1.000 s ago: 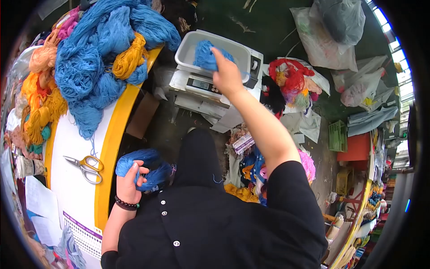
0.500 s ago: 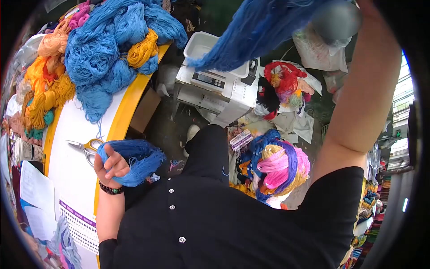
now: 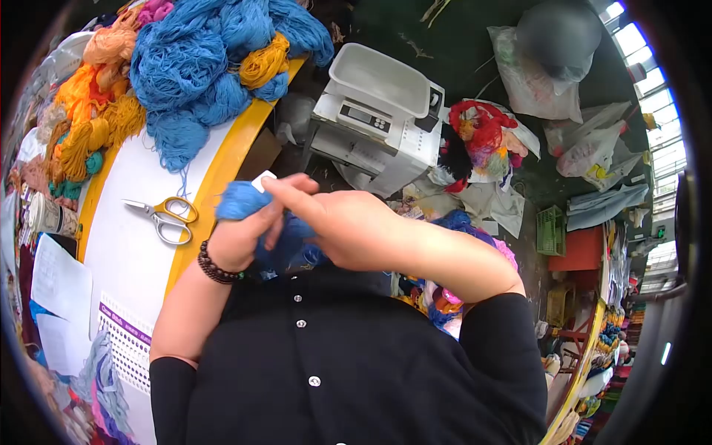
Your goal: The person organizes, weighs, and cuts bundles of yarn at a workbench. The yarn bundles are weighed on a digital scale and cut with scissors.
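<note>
Low in front of my chest, my left hand (image 3: 245, 233) is closed around a blue yarn skein (image 3: 241, 200). My right hand (image 3: 337, 222) crosses over from the right and meets it, its fingers closed at the same yarn. A small white piece (image 3: 263, 180) shows at the tip of a right-hand finger. Part of the skein hangs below and between both hands, partly hidden by them. Left of my hands, scissors with yellow and grey handles (image 3: 167, 215) lie on the white table (image 3: 122, 245).
A large heap of blue yarn (image 3: 182, 67) with a yellow bundle (image 3: 265, 63) covers the table's far end. Beyond my hands stands a scale with a white tray (image 3: 378, 78). Red and multicoloured yarn (image 3: 482, 133) lies right of it, near plastic bags (image 3: 534, 81).
My right hand has come down from overhead, bringing the raised blue yarn to my left hand. My left hand, earlier with spread fingers, has closed on the skein and shifted right.
</note>
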`<state>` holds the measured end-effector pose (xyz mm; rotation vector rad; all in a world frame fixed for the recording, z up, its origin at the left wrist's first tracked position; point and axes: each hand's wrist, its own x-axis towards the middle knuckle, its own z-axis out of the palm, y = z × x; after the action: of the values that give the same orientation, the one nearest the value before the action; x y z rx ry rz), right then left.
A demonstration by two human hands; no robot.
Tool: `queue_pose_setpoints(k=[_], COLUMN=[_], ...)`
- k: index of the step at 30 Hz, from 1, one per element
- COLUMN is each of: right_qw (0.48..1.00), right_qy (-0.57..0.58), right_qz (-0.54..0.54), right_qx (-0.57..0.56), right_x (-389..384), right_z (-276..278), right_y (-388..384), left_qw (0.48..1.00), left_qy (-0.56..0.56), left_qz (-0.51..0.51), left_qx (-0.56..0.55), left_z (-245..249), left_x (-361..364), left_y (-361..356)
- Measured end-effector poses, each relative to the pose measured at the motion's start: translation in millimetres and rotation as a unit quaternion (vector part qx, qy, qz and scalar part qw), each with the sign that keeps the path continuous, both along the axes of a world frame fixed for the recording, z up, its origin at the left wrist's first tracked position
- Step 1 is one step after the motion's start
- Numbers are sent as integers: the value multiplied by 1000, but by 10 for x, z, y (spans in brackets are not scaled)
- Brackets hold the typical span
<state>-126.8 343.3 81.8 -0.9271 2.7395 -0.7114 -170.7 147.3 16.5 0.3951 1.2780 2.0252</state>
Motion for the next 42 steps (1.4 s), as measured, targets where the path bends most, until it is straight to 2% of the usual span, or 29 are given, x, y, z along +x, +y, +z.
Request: queue_pose_setpoints(k=[2, 3, 4, 5, 7, 9, 10, 11, 13, 14, 15, 17, 18, 20, 22, 24, 28, 29, 31, 32, 34, 35, 37, 38, 40, 42], right_qw=[996, 999, 999, 998, 977, 946, 906, 905, 895, 921, 894, 759, 754, 807, 861, 859, 898, 913, 846, 890, 877, 899, 961, 970, 967, 947], right_qy=[81, -20, -20, -56, -101, -196, -260, -259, -202, -105, -76, -175, -192, -161, -65, -56, 0, -43, -250, -267, -262, -191, -75, -26, 134, 273], right_qz=[21, -3, -5, -22, -29, -67, -97, -96, -112, -148, -180, -198, -178, -164, -162, -187, -178, -133, -80, -65, -63, -76, -72, -74, -69, -39], right_qx=[-34, 46, 45, -19, -184, -251, -320, -322, -380, -346, -404, -595, -603, -544, -478, -473, -402, -383, -464, -365, -399, -386, -257, -229, -207, -164], right_x=[77, 118, 145, 177, 206, 201, 213, 224, 242, 249, 255, 345, 386, 412, 366, 320, 259, 211, 207, 186, 224, 251, 289, 326, 383, 385], right_z=[83, 241, 245, 243, 177, 199, 145, 52, -109, -89, -169, -168, -164, -213, -265, -328, -374, -412, -356, -195, -276, -299, -227, -169, -207, -186], right_y=[-27, -17, 8, 27, 76, 109, 102, 111, 137, 177, 223, 210, 204, 145, 89, 38, 47, 91, 88, 150, 84, 52, 69, 50, 28, 52], left_qw=[997, 994, 984, 987, 988, 991, 992, 992, 989, 984, 984, 981, 980, 986, 985, 984, 986, 987, 986, 986, 985, 983, 980, 983, 985, 970], left_qy=[7, 18, 83, 109, 136, 60, 51, 52, 104, 127, 120, 112, 112, 105, 104, 102, 93, 88, 93, 101, 82, 63, 88, 32, -36, -186], left_qz=[-64, -102, -133, -114, -74, -102, -88, -88, -10, 6, 22, 45, 45, 50, 41, 38, 36, 19, 10, 2, -21, -45, -40, -64, -99, -116], left_qx=[-40, -47, -81, -40, -28, -68, -75, -77, -102, -123, -126, -154, -156, -120, -129, -139, -136, -135, -135, -134, -150, -165, -172, -167, -137, -109], left_z=[-8, -81, 97, 75, 85, 371, 448, 440, 413, 435, 440, 403, 389, 379, 372, 373, 410, 416, 396, 391, 524, 584, 590, 579, 542, 595], left_x=[62, 64, 82, 117, 214, 221, 254, 273, 302, 301, 299, 286, 284, 283, 294, 312, 326, 319, 309, 298, 283, 281, 278, 270, 287, 324], left_y=[4, -31, -15, 13, -17, -83, -61, -47, -27, -26, -18, -8, 4, 41, 37, 37, 21, 8, -8, -14, -58, -78, -111, -141, -140, -118])
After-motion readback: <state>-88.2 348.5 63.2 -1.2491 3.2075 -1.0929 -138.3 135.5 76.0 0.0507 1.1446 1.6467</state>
